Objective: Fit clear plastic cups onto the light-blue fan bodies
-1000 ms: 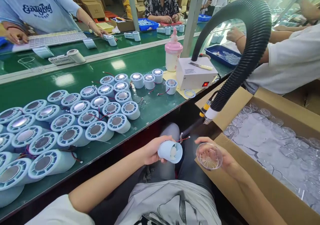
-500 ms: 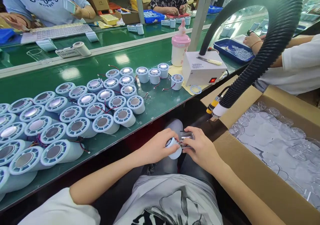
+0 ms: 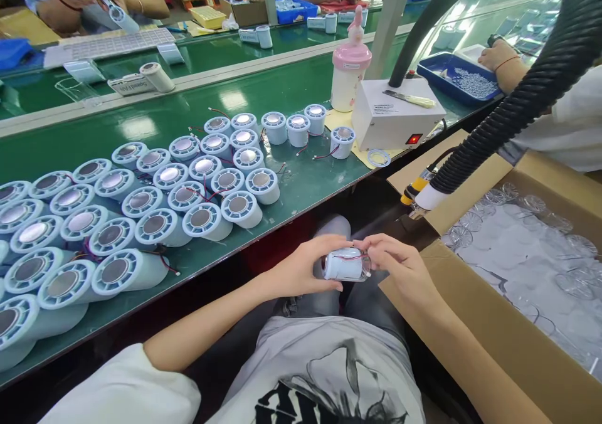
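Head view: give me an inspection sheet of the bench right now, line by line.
Surface: green bench, glossy.
Job's things: pale blue housing held sideways over the lap, clear cap at its right end.
Clutter: rows of housings, pink bottle, white box with red light, cardboard box of clear caps.
Grippers: left hand and right hand both grip the housing.
Cables: red wires among the housings; black hose overhead.
Surroundings: other people's hands at a blue tray and across the bench.
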`<state>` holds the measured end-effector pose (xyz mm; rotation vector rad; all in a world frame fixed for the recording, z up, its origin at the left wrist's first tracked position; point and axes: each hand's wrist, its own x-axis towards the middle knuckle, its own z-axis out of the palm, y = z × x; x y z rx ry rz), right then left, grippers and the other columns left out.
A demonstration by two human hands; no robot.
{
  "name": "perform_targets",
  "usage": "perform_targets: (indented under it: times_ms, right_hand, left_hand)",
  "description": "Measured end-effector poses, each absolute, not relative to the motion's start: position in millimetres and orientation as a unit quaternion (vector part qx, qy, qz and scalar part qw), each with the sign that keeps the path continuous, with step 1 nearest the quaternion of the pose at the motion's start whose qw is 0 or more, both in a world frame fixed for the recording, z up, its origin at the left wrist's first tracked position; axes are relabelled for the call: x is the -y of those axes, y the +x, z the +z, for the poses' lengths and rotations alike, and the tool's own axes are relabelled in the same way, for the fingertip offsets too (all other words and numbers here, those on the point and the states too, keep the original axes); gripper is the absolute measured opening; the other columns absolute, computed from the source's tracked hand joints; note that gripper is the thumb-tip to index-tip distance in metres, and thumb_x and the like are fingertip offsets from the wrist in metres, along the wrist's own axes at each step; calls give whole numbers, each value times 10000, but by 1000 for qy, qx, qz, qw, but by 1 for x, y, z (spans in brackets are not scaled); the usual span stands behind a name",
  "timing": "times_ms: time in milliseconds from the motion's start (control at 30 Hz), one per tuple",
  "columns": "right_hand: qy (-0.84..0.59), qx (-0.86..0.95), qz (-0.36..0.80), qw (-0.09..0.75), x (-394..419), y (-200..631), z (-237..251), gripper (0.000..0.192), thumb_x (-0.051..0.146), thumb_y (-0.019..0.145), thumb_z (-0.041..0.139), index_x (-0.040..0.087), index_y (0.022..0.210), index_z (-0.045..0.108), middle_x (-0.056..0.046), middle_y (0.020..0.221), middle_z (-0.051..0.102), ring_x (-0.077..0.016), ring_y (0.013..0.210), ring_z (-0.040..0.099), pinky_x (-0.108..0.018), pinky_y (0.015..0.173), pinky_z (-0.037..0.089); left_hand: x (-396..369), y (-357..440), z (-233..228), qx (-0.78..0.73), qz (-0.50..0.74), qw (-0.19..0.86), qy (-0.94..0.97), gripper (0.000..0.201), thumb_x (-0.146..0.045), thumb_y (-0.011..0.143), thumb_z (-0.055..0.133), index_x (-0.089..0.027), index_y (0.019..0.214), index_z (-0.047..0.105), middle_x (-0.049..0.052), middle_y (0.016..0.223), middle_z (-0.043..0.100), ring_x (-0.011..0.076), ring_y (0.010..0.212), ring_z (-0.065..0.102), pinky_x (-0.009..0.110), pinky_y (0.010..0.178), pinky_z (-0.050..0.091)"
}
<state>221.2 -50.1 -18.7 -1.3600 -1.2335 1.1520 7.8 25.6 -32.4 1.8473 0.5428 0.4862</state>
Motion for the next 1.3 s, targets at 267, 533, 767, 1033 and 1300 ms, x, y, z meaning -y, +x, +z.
perform_targets:
  times_ms: [267, 533, 767, 1033, 1300]
  right_hand:
    - [-510, 674, 372, 384, 66, 233, -18, 427, 237, 778, 809, 333, 1177, 691, -42, 1404, 606, -295, 1309, 556, -464, 1098, 468]
    - [-493, 585, 496, 411, 77, 230, -7, 410, 247, 801, 812, 331, 1155, 625, -15, 1279, 663, -225, 1134, 661, -355, 973, 579]
    - [-499, 540, 540, 409, 80, 230, 1, 420, 322, 784, 828, 299, 1150, 623, -42, 1213, 671, -237, 1102, 658, -362, 905, 609]
    - [-488, 461, 625, 398, 82, 230, 3, 422, 422, 821, 787, 282, 1157, 575, -40, 1084, 691, -198, 966, 674, -284, 790, 594]
    - [-468, 381, 678, 420, 79, 225, 4, 391, 486, 830, 762, 248, 1084, 581, 1, 901, 685, -142, 763, 677, -237, 657, 599]
  left_hand:
    - [-18, 7, -16, -252, 189, 742, 591, 698, -337, 748, 814, -251, 1380, 531, 114, 1357, 593, 244, 1098, 645, 337, 897, 553]
    - [-15, 1, -2, -204, 205, 694, 659, 742, -273, 718, 845, -282, 1399, 552, 110, 1453, 543, 310, 1279, 564, 393, 1004, 532]
    - [-11, 0, 1, -178, 212, 677, 682, 740, -246, 734, 833, -302, 1411, 542, 99, 1485, 518, 301, 1320, 541, 395, 1029, 526]
    - [-10, -3, 2, -169, 209, 644, 716, 778, -238, 727, 840, -299, 1433, 520, 93, 1494, 514, 304, 1378, 485, 403, 1089, 481]
    - [-11, -4, 4, -153, 215, 627, 733, 803, -192, 720, 841, -306, 1441, 508, 90, 1477, 534, 295, 1375, 488, 386, 1091, 481]
